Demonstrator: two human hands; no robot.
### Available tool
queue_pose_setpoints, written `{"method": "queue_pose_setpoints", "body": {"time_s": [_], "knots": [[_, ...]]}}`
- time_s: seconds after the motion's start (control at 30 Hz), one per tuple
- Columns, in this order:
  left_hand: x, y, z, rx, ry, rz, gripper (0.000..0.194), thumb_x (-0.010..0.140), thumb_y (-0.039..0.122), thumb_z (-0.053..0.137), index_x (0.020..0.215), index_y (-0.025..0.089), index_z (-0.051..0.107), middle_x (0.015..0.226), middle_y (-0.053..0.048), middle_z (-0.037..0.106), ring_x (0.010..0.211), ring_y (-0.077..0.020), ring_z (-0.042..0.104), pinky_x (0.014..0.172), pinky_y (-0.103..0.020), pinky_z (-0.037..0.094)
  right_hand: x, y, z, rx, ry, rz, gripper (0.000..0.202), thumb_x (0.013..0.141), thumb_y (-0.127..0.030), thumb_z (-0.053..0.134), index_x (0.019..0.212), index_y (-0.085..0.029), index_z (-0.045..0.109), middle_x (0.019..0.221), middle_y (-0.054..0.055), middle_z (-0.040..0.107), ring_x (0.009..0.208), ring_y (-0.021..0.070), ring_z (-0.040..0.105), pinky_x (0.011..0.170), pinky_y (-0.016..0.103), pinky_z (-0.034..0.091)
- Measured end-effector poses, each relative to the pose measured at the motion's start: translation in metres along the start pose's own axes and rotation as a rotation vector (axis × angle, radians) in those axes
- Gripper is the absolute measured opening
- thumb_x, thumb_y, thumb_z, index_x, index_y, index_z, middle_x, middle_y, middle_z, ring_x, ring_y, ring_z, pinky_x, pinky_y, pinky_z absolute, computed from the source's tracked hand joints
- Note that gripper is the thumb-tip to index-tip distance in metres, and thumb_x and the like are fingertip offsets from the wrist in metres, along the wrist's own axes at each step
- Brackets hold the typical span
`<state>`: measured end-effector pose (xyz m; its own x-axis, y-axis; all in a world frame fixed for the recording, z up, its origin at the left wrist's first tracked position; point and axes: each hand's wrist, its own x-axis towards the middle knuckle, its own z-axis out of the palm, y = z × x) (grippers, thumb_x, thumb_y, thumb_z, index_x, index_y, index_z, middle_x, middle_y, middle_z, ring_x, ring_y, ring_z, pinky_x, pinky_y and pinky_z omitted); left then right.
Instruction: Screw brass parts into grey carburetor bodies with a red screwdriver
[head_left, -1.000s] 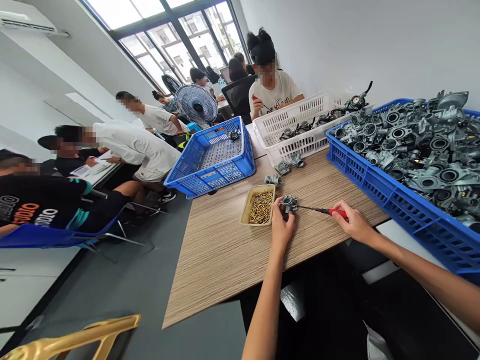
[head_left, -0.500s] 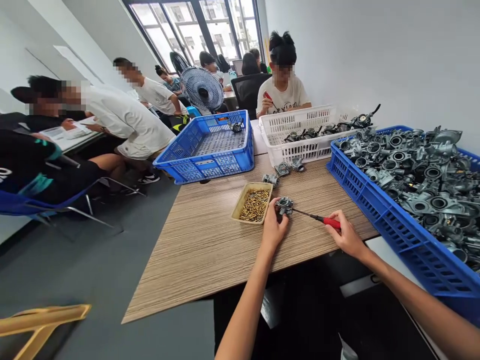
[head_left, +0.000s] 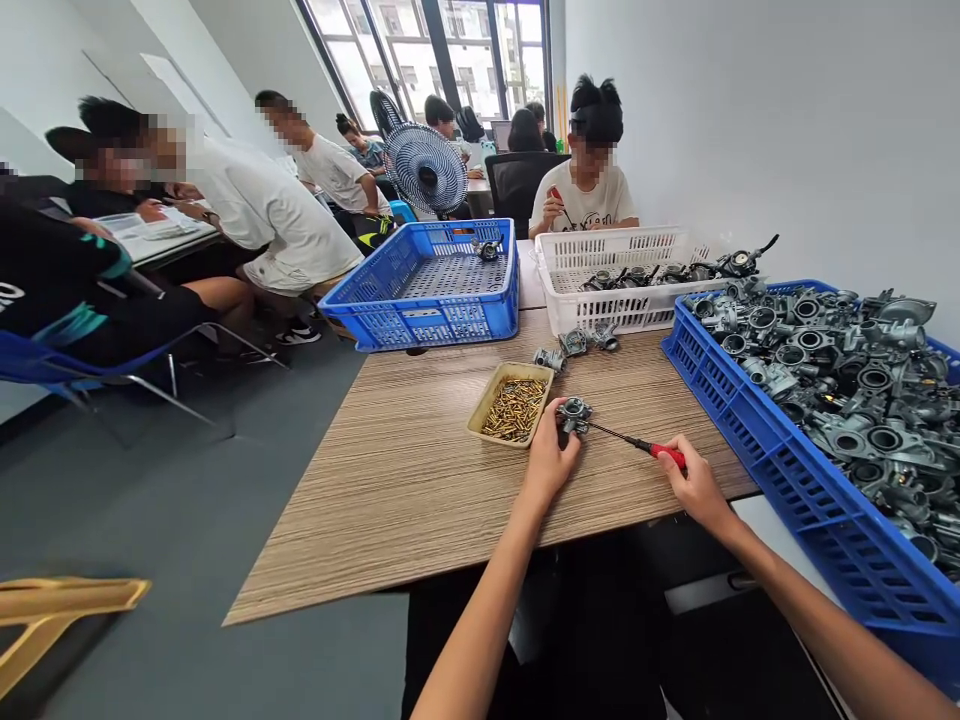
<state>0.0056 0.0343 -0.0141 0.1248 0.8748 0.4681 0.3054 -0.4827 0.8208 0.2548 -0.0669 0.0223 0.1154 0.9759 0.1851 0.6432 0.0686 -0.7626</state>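
Note:
My left hand (head_left: 553, 462) grips a grey metal carburetor body (head_left: 575, 414) just above the wooden table (head_left: 390, 480). In my right hand (head_left: 697, 482) is the red handle of a screwdriver (head_left: 667, 455). Its thin dark shaft runs leftward, and the tip meets the right side of the carburetor body; the exact contact point is too small to make out. Left of my left hand stands a beige tub (head_left: 475, 425) full of small brass parts (head_left: 514, 408). Several more metal bodies (head_left: 574, 343) lie behind the tub.
A blue crate (head_left: 750, 440) heaped with metal bodies stands at the right. At the back are a white crate (head_left: 615, 245) with several assembled carburetors and another blue crate (head_left: 420, 325). Across the table, a person (head_left: 585, 190) holds a red-handled tool. A fan (head_left: 426, 175) stands beyond.
The camera view has shifted slightly, so the scene sits a little differently in the frame. Both hands keep their grips, and the screwdriver stays against the carburetor body.

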Motion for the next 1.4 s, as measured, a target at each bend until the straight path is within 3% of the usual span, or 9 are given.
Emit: {"method": "queue_pose_setpoints", "body": {"time_s": [0.07,0.2,0.4,0.57,0.77,0.93,1.1,1.23,1.4], "knots": [[0.000,0.001,0.000,-0.002,0.000,0.003,0.060,0.084,0.012,0.058,0.142,0.026,0.049,0.127,-0.009,0.066,0.110,-0.0216,0.067,0.101,-0.040,0.055,0.000,-0.001,0.000,0.004,-0.017,0.000,0.030,0.101,-0.055,0.045,0.091,-0.027,0.050,0.063,-0.003,0.053,0.054,0.0182,0.050,0.056,0.032,0.039],[0.001,0.004,-0.001,-0.008,0.003,0.000,0.060,0.084,0.012,0.059,0.142,0.027,0.049,0.127,-0.009,0.067,0.108,-0.0217,0.067,0.100,-0.040,0.055,-0.001,-0.003,0.000,0.059,-0.042,-0.018,0.030,0.096,-0.054,0.055,0.105,-0.027,0.047,0.074,-0.002,0.061,0.054,0.0181,0.052,0.056,0.032,0.042],[0.001,0.005,-0.001,-0.018,0.011,0.004,0.060,0.084,0.011,0.059,0.141,0.027,0.050,0.127,-0.009,0.066,0.112,-0.0226,0.066,0.103,-0.041,0.054,0.001,-0.001,0.001,-0.001,0.012,-0.014,0.038,0.101,-0.061,0.044,0.087,-0.027,0.050,0.059,-0.004,0.050,0.051,0.0187,0.049,0.054,0.033,0.038],[0.000,0.003,-0.001,-0.021,0.014,0.020,0.059,0.085,0.012,0.058,0.141,0.026,0.049,0.128,-0.009,0.066,0.113,-0.0227,0.066,0.102,-0.040,0.053,-0.001,-0.001,0.003,0.067,0.033,-0.055,0.032,0.096,-0.058,0.055,0.104,-0.027,0.051,0.081,0.002,0.068,0.060,0.0222,0.060,0.058,0.035,0.047],[0.000,0.002,0.000,-0.016,0.027,0.039,0.059,0.084,0.011,0.057,0.140,0.025,0.050,0.131,-0.010,0.066,0.122,-0.0244,0.064,0.109,-0.043,0.049,0.000,0.000,0.005,0.027,0.060,-0.051,0.040,0.100,-0.063,0.045,0.082,-0.028,0.051,0.062,-0.001,0.056,0.055,0.0220,0.056,0.057,0.035,0.045],[-0.001,-0.002,0.001,-0.042,0.031,0.039,0.060,0.083,0.010,0.057,0.141,0.024,0.050,0.131,-0.011,0.066,0.122,-0.0246,0.064,0.109,-0.043,0.050,-0.002,-0.001,0.006,0.095,0.054,-0.097,0.034,0.095,-0.062,0.056,0.100,-0.028,0.053,0.079,0.003,0.069,0.065,0.0249,0.065,0.063,0.036,0.052],[-0.002,-0.002,0.001,-0.042,0.013,0.016,0.062,0.083,0.008,0.057,0.142,0.023,0.048,0.130,-0.010,0.066,0.119,-0.0236,0.064,0.110,-0.043,0.050,0.002,0.005,0.007,0.036,0.071,-0.062,0.047,0.096,-0.070,0.048,0.079,-0.026,0.054,0.060,-0.002,0.052,0.053,0.0196,0.051,0.055,0.032,0.043],[-0.003,0.000,0.001,-0.037,0.014,-0.003,0.062,0.084,0.008,0.056,0.143,0.021,0.047,0.129,-0.011,0.065,0.119,-0.0231,0.064,0.110,-0.043,0.050,0.009,0.008,0.000,0.036,0.074,-0.063,0.055,0.094,-0.075,0.047,0.076,-0.025,0.057,0.062,-0.002,0.052,0.058,0.0190,0.051,0.058,0.031,0.043],[-0.001,0.000,0.003,-0.058,0.005,0.003,0.063,0.084,0.008,0.057,0.144,0.021,0.046,0.130,-0.012,0.065,0.122,-0.0241,0.063,0.111,-0.044,0.050,0.025,0.017,-0.016,-0.088,0.264,0.008,0.063,0.090,-0.084,0.043,0.079,-0.024,0.059,0.067,0.004,0.061,0.064,0.0231,0.056,0.063,0.034,0.045]]}}
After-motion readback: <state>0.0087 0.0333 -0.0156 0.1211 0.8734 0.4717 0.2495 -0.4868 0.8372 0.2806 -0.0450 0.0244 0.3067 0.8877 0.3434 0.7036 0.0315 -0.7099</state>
